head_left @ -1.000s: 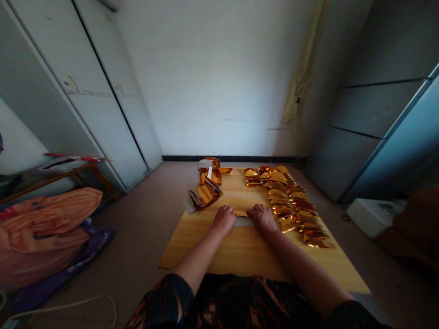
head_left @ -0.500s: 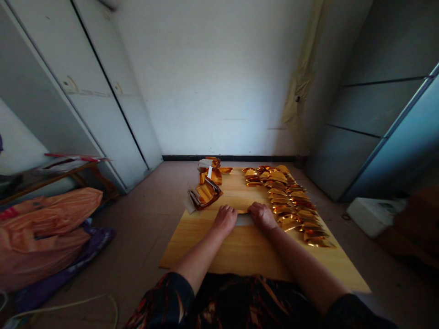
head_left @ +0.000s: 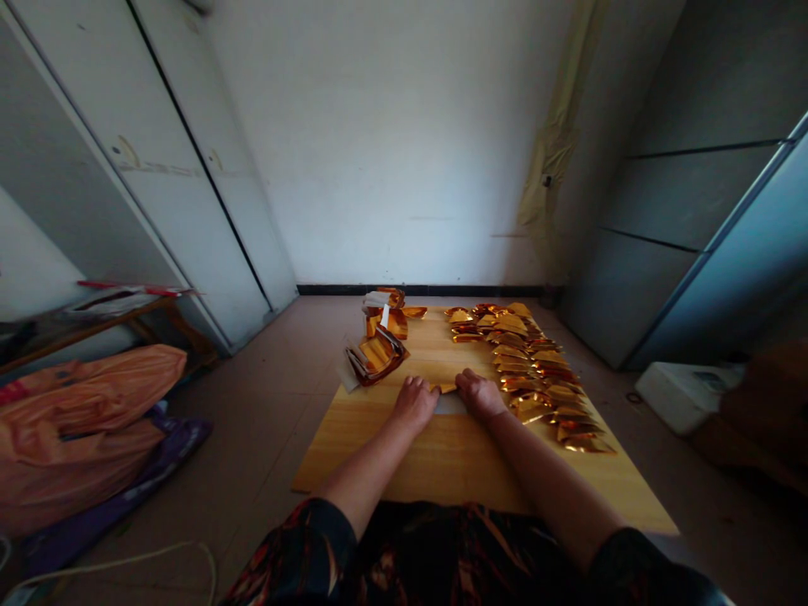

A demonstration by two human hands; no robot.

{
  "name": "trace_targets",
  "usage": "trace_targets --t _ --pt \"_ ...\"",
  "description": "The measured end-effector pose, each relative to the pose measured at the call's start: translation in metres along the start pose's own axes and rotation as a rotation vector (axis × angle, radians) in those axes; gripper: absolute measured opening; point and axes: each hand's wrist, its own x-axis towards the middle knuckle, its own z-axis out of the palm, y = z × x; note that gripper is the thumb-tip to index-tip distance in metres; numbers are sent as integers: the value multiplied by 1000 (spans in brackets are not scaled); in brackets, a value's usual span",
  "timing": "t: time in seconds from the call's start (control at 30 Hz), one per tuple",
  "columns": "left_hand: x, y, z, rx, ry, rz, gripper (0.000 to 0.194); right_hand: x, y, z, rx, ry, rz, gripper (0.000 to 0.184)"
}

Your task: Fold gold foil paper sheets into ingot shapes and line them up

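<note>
Between my two hands, a sheet of gold foil paper [head_left: 448,389] shows a narrow gold strip at its far edge and a pale grey face [head_left: 449,406] nearer me. My left hand [head_left: 415,402] grips its left end with curled fingers. At the right end, my right hand [head_left: 481,394] pinches the same sheet. Rows of folded gold paper pieces [head_left: 514,366] lie just beyond my right hand. Past my left hand sits an opened stack of gold paper sheets [head_left: 380,352]. My palms and parts of the sheet are hidden under the fingers.
The wooden board [head_left: 454,463] carries all the paper. More gold and white sheets [head_left: 386,316] lie at its far left. An orange bag [head_left: 88,404] rests on the floor at left, a white box [head_left: 678,396] at right. Pale cabinets [head_left: 183,168] stand against the wall.
The gold strip between my hands now tilts up slightly to the right and shows more of its gold side. Both hands stay in nearly the same place.
</note>
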Motion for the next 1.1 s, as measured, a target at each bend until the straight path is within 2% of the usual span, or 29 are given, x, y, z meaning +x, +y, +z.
trace_targets --t 0.37,0.63,0.83,0.97,1.03,1.1 --pt "-2 8 -5 -49 -19 -55 28 -6 6 -3 -10 -23 -131 23" --pt "4 4 -5 -48 -92 85 27 -6 13 3 10 -25 -116 25" --pt "3 6 -4 -74 -88 77 26 5 20 7 253 17 76 29" --pt "4 8 -4 -83 -76 69 27 23 19 -4 517 182 180 32" --pt "4 8 -2 -112 -82 51 28 32 13 -8 663 138 272 29" --pt "5 8 -1 -137 -90 36 28 38 4 -10 775 16 377 29"
